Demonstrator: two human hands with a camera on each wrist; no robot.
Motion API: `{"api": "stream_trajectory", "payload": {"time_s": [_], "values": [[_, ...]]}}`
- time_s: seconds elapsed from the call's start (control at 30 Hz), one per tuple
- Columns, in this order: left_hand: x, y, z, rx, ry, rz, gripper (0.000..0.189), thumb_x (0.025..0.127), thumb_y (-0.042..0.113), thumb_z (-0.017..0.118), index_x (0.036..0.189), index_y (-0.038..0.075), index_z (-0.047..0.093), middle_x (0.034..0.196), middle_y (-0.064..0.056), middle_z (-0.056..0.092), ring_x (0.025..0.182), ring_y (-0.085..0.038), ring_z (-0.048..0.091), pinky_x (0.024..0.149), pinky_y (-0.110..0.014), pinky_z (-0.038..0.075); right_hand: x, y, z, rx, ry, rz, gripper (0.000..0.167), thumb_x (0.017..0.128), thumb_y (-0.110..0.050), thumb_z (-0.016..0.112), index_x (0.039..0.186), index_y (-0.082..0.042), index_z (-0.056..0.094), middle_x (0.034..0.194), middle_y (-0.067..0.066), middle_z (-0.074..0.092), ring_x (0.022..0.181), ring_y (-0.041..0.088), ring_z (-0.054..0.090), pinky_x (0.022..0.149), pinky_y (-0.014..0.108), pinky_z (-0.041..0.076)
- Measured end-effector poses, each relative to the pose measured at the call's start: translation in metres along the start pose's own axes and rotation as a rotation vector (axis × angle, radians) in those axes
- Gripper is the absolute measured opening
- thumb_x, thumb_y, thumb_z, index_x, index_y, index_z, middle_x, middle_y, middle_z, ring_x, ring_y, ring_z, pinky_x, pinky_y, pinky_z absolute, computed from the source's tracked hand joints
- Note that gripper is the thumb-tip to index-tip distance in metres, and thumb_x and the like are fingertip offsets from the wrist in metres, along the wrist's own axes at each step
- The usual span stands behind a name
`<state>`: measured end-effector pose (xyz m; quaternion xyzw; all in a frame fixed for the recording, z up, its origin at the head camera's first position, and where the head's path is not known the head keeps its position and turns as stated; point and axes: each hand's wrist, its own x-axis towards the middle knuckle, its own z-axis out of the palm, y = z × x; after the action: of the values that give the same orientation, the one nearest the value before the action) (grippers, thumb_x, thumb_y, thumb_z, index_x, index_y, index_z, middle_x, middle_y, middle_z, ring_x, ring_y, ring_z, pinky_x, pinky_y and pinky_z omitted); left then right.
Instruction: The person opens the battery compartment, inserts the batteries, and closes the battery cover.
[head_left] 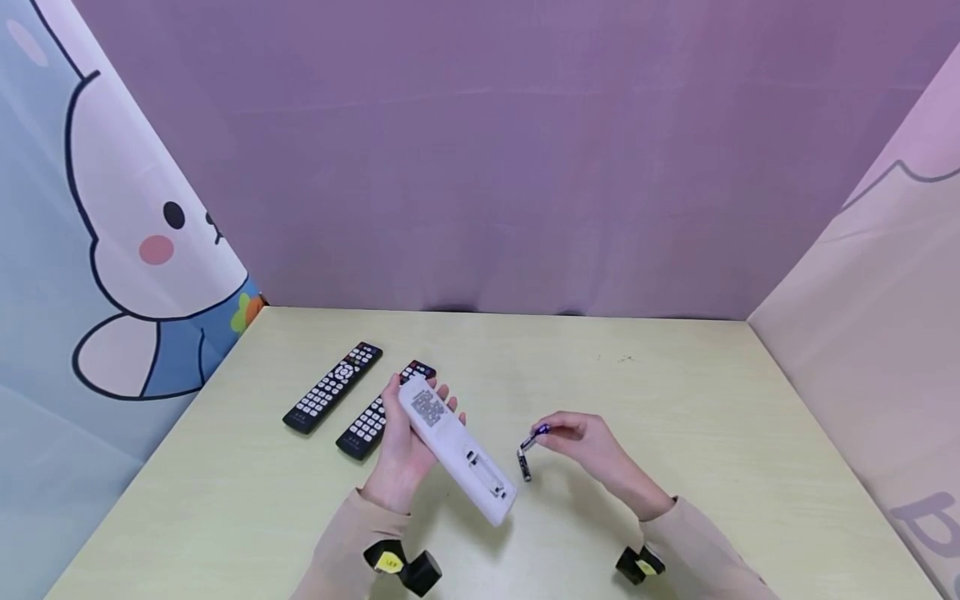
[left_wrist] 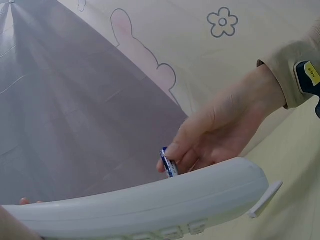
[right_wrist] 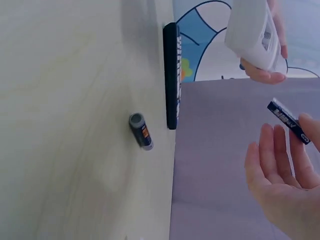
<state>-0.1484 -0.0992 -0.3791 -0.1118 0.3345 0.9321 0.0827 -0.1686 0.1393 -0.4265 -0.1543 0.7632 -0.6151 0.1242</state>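
My left hand (head_left: 401, 467) holds a white remote control (head_left: 453, 442) tilted above the table, its back turned up. The battery compartment (head_left: 486, 476) near its lower end is uncovered, with metal contacts showing and no battery in it. Between thumb and index finger, my right hand (head_left: 583, 443) pinches a small dark-blue battery (right_wrist: 289, 121) just right of that end. A second battery (right_wrist: 141, 132) lies on the table beneath, close to the remote's lower end in the head view. In the left wrist view the remote's edge hides part of the pinched battery.
Two black remotes, one farther left (head_left: 333, 387) and one partly behind my left hand (head_left: 365, 429), lie buttons up on the pale table (head_left: 675, 383). A thin white piece (left_wrist: 266, 199) shows below the white remote in the left wrist view. Fabric walls enclose the table.
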Motion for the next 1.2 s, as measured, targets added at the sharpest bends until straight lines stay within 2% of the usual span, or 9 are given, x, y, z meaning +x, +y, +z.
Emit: {"api": "stream_trajectory", "payload": {"time_s": [0.13,0.3,0.5,0.6,0.87,1.2], "values": [[0.0,-0.001,0.0,-0.007,-0.013,-0.002,0.057,0.086,0.061,0.025,0.114,0.012,0.034,0.104,-0.004,0.04,0.09,-0.016,0.044,0.087,-0.036,0.037,-0.002,-0.005,0.002,0.055,0.011,0.013,0.035,0.08,-0.021,0.064,0.105,0.003,0.058,0.101,0.01,0.062,0.09,0.012,0.06,0.083,0.026,0.046],[0.001,-0.001,0.0,-0.009,-0.015,-0.003,0.057,0.086,0.061,0.025,0.114,0.012,0.034,0.103,-0.004,0.039,0.09,-0.016,0.044,0.087,-0.036,0.036,-0.005,-0.01,0.005,0.131,0.011,0.0,0.039,0.08,-0.019,0.063,0.11,0.006,0.054,0.104,0.017,0.06,0.087,0.013,0.061,0.083,0.027,0.046],[0.001,-0.001,0.001,-0.012,-0.012,-0.001,0.056,0.087,0.061,0.025,0.112,0.012,0.035,0.102,-0.003,0.041,0.089,-0.015,0.045,0.086,-0.036,0.037,-0.008,-0.016,0.013,0.176,0.029,-0.01,0.039,0.078,-0.014,0.065,0.11,0.006,0.054,0.09,0.005,0.063,0.079,0.014,0.062,0.079,0.03,0.048],[0.001,-0.001,0.002,-0.014,-0.012,-0.003,0.056,0.087,0.061,0.025,0.112,0.012,0.035,0.101,-0.003,0.041,0.088,-0.015,0.046,0.086,-0.036,0.037,-0.009,-0.019,0.018,0.174,0.027,-0.03,0.038,0.078,-0.011,0.065,0.108,0.008,0.054,0.088,0.006,0.063,0.077,0.012,0.062,0.078,0.029,0.049],[0.001,-0.002,0.004,-0.029,-0.02,-0.008,0.057,0.086,0.061,0.025,0.113,0.012,0.034,0.103,-0.004,0.04,0.089,-0.015,0.046,0.085,-0.035,0.038,-0.013,-0.025,0.029,0.127,0.028,-0.091,0.035,0.076,-0.007,0.066,0.105,0.01,0.055,0.089,0.02,0.061,0.074,0.009,0.062,0.073,0.026,0.05],[0.001,-0.003,0.007,-0.032,-0.038,-0.014,0.059,0.085,0.063,0.026,0.114,0.012,0.034,0.106,-0.004,0.039,0.09,-0.015,0.045,0.086,-0.036,0.037,-0.016,-0.027,0.04,0.039,0.031,-0.152,0.032,0.074,-0.01,0.069,0.101,0.003,0.059,0.091,0.019,0.061,0.076,0.011,0.061,0.071,0.026,0.05]]}}
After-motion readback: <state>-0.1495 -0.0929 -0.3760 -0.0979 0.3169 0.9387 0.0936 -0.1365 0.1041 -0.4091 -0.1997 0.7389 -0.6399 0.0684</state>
